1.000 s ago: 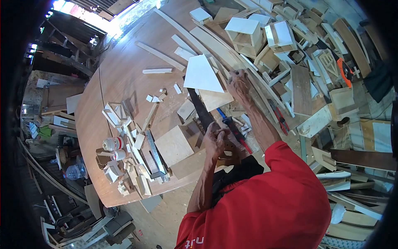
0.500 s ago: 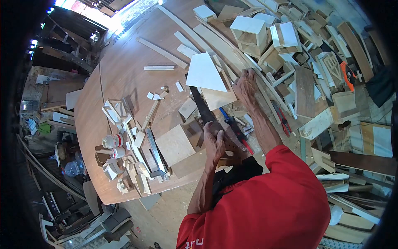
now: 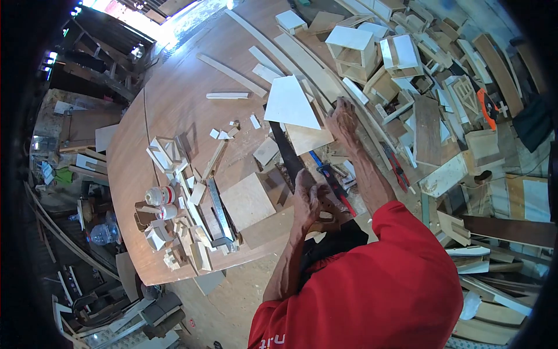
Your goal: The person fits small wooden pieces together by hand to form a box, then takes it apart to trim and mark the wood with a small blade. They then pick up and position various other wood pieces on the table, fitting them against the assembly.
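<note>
Daylight floods in from the opening (image 3: 125, 11) at the top left, blown out to white glare. The surface (image 3: 174, 104) sits evenly bright with soft shadows. Fisheye bending curves everything, and black vignette swallows the corners.

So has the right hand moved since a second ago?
No. The right hand stays planted just right of the white trapezoid panel, in about the same place against its right corner, while the left hand holds the handsaw.
</note>
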Demonstrator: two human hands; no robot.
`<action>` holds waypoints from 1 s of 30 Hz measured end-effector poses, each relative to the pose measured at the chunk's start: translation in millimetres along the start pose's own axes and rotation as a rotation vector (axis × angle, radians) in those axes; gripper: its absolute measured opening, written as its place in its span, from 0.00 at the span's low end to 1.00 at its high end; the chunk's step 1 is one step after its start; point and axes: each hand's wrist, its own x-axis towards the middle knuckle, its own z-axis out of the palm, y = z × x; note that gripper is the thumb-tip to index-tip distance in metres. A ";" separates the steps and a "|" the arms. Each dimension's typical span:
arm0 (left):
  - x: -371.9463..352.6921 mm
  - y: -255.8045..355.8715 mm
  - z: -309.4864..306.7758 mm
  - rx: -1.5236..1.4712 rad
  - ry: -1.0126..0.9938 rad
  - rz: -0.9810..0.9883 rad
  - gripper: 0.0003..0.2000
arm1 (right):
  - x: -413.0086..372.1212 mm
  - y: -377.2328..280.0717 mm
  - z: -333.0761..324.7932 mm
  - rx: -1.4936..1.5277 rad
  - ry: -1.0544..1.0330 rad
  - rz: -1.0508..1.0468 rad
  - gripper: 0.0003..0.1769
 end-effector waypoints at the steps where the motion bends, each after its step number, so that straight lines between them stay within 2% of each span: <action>1: 1.6 -7.6 -1.7 0.004 -0.005 0.108 0.26 | 2.5 3.4 1.2 0.025 0.022 -0.012 0.24; 2: 3.2 -14.3 -3.8 0.010 -0.012 0.219 0.27 | 4.3 5.6 1.5 0.027 0.020 -0.017 0.24; 3: 2.6 -7.3 -4.2 0.010 -0.010 0.222 0.27 | 6.3 7.7 1.6 0.010 0.010 -0.062 0.22; 5: 0.7 7.0 -5.4 0.374 -0.024 0.268 0.29 | 5.9 12.2 2.7 -0.007 0.002 -0.107 0.21; 8: -3.5 14.7 -1.4 0.265 -0.013 0.165 0.30 | 2.7 18.7 12.6 0.044 0.093 -0.189 0.17; 11: -7.4 21.4 1.0 0.344 -0.007 0.141 0.29 | 4.2 21.1 14.4 0.028 0.147 -0.221 0.14; 13: -7.5 18.7 2.1 0.337 -0.015 0.132 0.27 | 13.1 22.1 13.1 -0.030 0.046 -0.201 0.14; 15: -8.6 20.2 1.6 0.328 -0.020 0.122 0.26 | 18.5 20.9 13.9 -0.058 0.033 -0.186 0.15; 17: -10.3 30.0 2.7 0.444 -0.106 0.142 0.23 | 23.1 19.7 13.8 -0.090 0.017 -0.172 0.15; 20: -9.4 18.6 1.2 0.325 -0.125 0.123 0.22 | 29.2 19.7 15.5 -0.093 0.002 -0.175 0.18; 22: -14.1 26.4 4.5 0.216 -0.150 0.064 0.20 | 27.8 18.1 15.7 -0.105 0.138 -0.261 0.18; 24: -14.4 20.7 4.3 0.193 -0.155 0.088 0.19 | 31.7 16.6 11.9 -0.125 0.090 -0.263 0.18; 28: -17.2 10.1 5.6 0.082 -0.162 0.013 0.17 | 37.6 5.8 0.3 -0.201 -0.069 -0.200 0.16; 30: -15.6 -0.6 4.6 0.073 -0.133 0.097 0.15 | 42.2 4.9 -1.9 -0.205 -0.096 -0.168 0.16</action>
